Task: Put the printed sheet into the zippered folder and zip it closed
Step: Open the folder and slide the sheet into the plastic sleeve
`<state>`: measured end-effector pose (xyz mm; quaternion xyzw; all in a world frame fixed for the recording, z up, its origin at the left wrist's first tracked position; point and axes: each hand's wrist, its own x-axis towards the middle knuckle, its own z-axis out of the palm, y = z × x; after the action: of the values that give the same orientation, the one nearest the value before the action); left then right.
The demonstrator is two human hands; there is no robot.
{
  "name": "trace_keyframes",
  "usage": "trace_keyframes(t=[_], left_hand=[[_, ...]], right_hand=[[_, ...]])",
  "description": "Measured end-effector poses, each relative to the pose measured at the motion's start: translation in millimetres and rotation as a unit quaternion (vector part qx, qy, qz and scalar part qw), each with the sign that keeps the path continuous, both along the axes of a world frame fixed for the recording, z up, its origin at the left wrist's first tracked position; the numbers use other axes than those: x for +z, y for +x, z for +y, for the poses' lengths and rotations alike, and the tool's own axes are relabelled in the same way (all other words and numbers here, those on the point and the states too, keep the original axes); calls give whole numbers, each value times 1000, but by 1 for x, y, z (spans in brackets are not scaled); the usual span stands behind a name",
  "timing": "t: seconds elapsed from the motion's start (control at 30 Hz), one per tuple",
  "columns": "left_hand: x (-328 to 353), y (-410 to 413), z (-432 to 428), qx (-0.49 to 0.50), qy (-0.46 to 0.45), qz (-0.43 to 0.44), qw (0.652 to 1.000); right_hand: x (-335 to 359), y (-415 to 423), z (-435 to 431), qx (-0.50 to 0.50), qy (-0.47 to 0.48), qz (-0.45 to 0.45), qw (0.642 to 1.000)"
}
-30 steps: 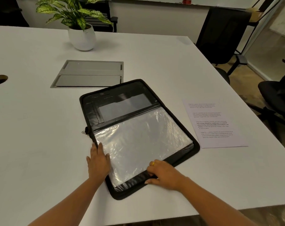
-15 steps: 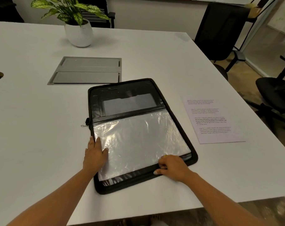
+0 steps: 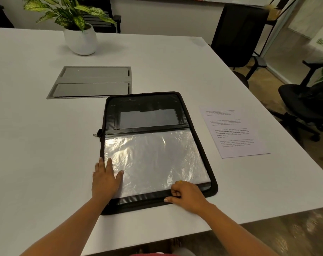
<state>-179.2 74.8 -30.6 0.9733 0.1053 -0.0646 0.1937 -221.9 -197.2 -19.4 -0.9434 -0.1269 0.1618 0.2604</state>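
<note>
A black zippered folder lies open and flat on the white table, with shiny clear plastic sleeves on its near half. My left hand rests flat, fingers spread, on the folder's near left edge and the sleeves. My right hand has its fingers curled over the folder's near edge, pinching the sleeves' lower edge. The printed sheet lies flat on the table just right of the folder, untouched. The zipper pull sticks out at the folder's left side by the spine.
A grey recessed cable hatch sits in the table behind the folder. A potted plant in a white pot stands at the back. Black office chairs stand beyond the table's right edge, which runs close to the sheet.
The folder has turned clockwise and now lies squarer to me. My right hand slid right along its near edge; my left hand stayed on the left edge.
</note>
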Motion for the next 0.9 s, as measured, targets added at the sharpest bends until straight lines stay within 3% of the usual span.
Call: trace_keyframes(t=[0.2, 0.43, 0.6, 0.9], left_hand=[[2, -5, -5, 22, 12, 22, 999], [8, -4, -24, -49, 64, -47, 996], [8, 2, -56, -98, 30, -13, 995], [18, 24, -144, -194, -23, 18, 981]], right_hand=[[11, 2, -2, -67, 56, 37, 996], [16, 16, -18, -189, 10, -122, 974], [14, 24, -41, -200, -24, -104, 974], [20, 55, -116, -251, 1, -80, 965]])
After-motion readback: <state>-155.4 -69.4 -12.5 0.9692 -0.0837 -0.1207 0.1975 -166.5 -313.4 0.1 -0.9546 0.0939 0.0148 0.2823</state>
